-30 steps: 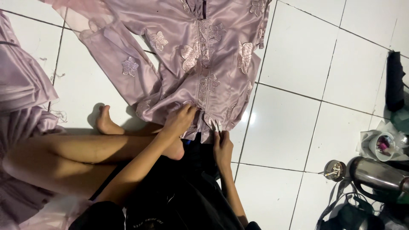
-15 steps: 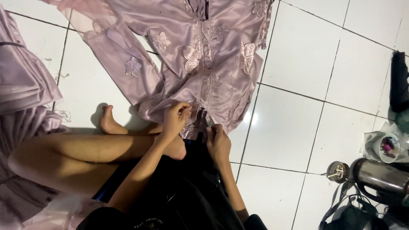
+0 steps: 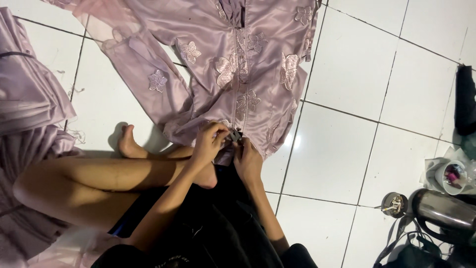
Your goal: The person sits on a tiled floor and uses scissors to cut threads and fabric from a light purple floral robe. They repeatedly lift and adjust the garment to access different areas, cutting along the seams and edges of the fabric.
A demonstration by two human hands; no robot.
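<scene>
In the head view, the left hand [image 3: 210, 141] and right hand [image 3: 246, 158] pinch the hem of the lilac embroidered garment [image 3: 238, 74] spread on the tiled floor [image 3: 342, 149], fingers clenched on a small dark tool I cannot identify, which looks like close hem work needing steady grip.

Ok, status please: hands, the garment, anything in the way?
Left hand and right hand pinch garment hem together. Garment spread flat on tiled floor. Own foot beside it, not blocking.
</scene>
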